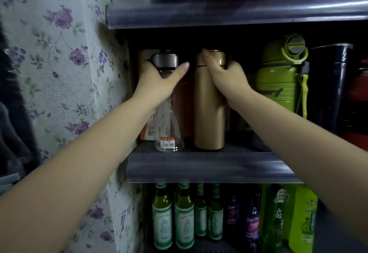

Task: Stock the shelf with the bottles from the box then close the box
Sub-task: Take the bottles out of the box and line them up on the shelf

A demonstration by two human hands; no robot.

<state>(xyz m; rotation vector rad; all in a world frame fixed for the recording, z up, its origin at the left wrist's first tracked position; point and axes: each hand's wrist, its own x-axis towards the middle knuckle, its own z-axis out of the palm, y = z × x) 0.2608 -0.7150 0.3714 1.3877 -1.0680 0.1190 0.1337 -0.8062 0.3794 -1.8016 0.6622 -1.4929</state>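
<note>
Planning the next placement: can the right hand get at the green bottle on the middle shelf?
Probably yes. The green bottle stands at the shelf front just right of the gold flask, nothing before it, but the right hand must first release its grip.

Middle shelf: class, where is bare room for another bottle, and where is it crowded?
A free patch lies on the middle shelf between the gold flask and the green sports bottle. The left end is crowded: the clear glass bottle stands close beside the flask, boxes behind.
</note>
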